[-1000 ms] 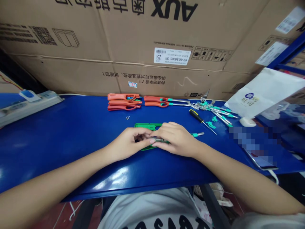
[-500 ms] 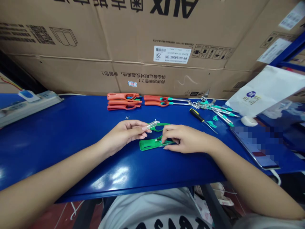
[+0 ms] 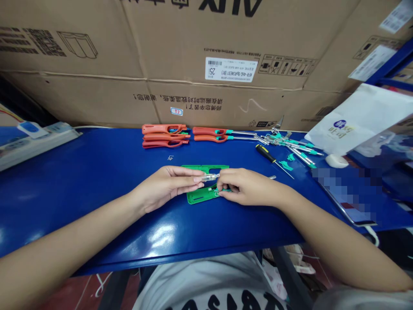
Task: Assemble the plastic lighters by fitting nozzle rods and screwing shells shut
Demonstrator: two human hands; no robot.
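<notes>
My left hand (image 3: 176, 183) pinches a clear lighter fuel tank (image 3: 209, 177) between thumb and fingers, level above the table. The tank's valve end points right, at the fingers of my right hand (image 3: 241, 186). Those fingers are curled closed beside the valve end; what they grip is hidden. Under both hands lies one green lighter shell half (image 3: 198, 196), with a thin white tube or wire in it, its right part covered by my right hand. Another green shell half (image 3: 193, 167) lies just behind, partly hidden by my left hand.
Orange lighter bodies (image 3: 164, 137) and orange long-nosed lighters (image 3: 209, 134) lie at the back. To the right are metal lighter tubes (image 3: 301, 151), a screwdriver (image 3: 266, 153) and a phone (image 3: 345, 196). Small screws (image 3: 170, 158) lie left. A large carton (image 3: 145, 51) stands behind.
My left hand has levelled the fuel tank and brought its valve end right, up to my right fingers. My right hand stays near the lower green shell half.
</notes>
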